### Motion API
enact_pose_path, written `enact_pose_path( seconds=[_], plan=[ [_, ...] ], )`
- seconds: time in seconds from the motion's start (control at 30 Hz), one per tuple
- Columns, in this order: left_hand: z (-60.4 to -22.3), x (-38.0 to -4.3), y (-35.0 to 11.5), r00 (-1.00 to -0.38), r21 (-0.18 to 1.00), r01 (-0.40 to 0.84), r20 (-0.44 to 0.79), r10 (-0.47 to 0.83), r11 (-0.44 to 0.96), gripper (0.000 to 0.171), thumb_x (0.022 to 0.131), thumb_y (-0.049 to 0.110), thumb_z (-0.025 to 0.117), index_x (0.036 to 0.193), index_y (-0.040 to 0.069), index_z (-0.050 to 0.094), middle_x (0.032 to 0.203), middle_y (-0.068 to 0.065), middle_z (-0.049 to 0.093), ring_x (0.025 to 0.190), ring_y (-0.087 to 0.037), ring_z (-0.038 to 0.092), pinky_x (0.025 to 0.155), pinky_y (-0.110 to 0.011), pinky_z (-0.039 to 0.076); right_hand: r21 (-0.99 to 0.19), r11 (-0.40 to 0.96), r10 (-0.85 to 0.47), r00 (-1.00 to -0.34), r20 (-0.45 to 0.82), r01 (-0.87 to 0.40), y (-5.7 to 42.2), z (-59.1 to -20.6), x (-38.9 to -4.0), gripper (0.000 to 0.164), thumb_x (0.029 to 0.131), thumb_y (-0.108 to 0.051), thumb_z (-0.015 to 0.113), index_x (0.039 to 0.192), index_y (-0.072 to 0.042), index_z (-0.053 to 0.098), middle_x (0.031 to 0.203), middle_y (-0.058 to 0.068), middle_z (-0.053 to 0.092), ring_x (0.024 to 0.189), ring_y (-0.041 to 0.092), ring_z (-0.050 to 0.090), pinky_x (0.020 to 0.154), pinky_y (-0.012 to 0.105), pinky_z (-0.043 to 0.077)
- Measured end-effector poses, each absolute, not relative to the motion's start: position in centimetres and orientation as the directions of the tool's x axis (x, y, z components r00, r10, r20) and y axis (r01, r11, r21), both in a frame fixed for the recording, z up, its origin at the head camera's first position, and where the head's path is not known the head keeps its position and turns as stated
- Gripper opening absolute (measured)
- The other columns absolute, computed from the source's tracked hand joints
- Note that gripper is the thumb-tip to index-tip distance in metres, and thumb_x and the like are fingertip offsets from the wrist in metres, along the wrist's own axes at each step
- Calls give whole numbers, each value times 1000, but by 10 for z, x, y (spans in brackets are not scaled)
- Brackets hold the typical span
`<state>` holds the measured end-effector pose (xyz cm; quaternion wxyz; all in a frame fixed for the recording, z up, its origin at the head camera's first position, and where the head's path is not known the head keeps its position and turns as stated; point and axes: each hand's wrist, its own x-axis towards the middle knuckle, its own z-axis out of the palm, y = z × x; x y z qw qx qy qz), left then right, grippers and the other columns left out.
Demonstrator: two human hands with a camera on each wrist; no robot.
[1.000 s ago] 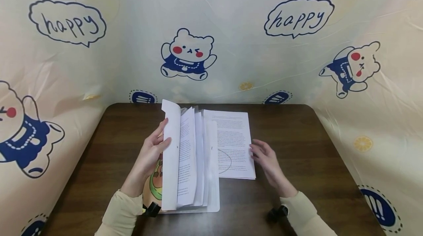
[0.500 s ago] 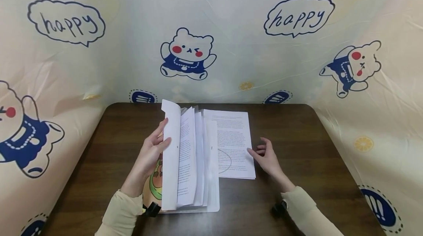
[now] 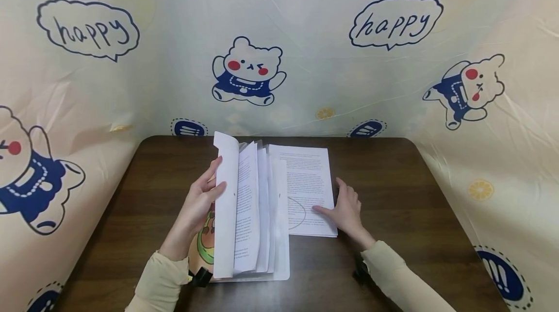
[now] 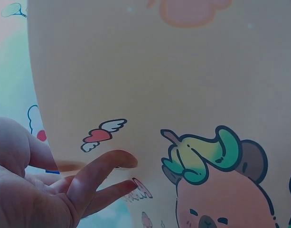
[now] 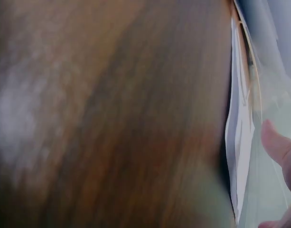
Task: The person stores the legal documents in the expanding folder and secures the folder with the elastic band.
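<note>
My left hand [image 3: 198, 205] pinches the raised left cover [image 3: 224, 229] of a folder between thumb and fingers. In the left wrist view, the cover's outer side [image 4: 112, 71] shows a cartoon animal with a leafy hat and a winged heart, with my fingers against it. Printed sheets [image 3: 246, 210] fan out inside the folder beside a white panel [image 3: 283, 254]. To the right lies a stack of printed pages [image 3: 305, 171] marked by a curved grey line. My right hand [image 3: 349, 210] is at its right edge, thumb over the top page, fingers extended along the side.
The dark brown wooden table [image 3: 393, 181] has rounded far corners. A pale curtain [image 3: 314, 84] with cartoon bears surrounds it on three sides. A black wrist camera [image 3: 202, 277] is at my left sleeve, close to the folder's lower edge.
My right hand first shifts its fingers off the page edge, then moves left and slightly down so its thumb lies farther over the pages. The left hand and folder keep still.
</note>
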<state>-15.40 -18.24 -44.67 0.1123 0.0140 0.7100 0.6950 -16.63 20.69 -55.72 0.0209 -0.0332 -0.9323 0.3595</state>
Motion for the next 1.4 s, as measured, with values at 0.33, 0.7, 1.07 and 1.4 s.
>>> enact_pose_path(
  seconds=[0.33,0.7,1.07,1.4],
  plan=[
    [-446,-154,-182,-974,991,-131,-135,181,31,71,116,11,49,178,30,18,167,-31,49,104,-5,75,80,-22,65,-535,843,33,-998,-56,57,204,-554,-160,124,80,-39,99,169,6,25,174,37,27,164,57,22,134,75,17],
    [-446,-154,-182,-973,990,-141,-143,183,20,72,116,11,49,178,30,18,166,-32,49,104,-6,75,81,-23,65,-497,861,51,-992,-116,103,227,-540,-159,122,84,-32,97,170,8,21,172,41,27,161,59,28,130,75,29],
    [-448,-157,-185,-974,991,-137,-137,183,15,72,116,11,49,178,30,17,167,-32,48,103,-6,75,80,-24,65,-372,910,151,-981,-119,185,254,-530,-161,131,78,-34,101,171,6,18,152,47,46,137,62,47,111,74,41],
    [-447,-157,-187,-974,992,-123,-118,194,-13,72,116,10,49,178,27,17,168,-33,45,105,-5,74,83,-23,65,-362,906,152,-967,-206,219,257,-532,-150,101,83,-33,98,149,18,42,130,40,66,116,52,66,101,71,44]
  ],
)
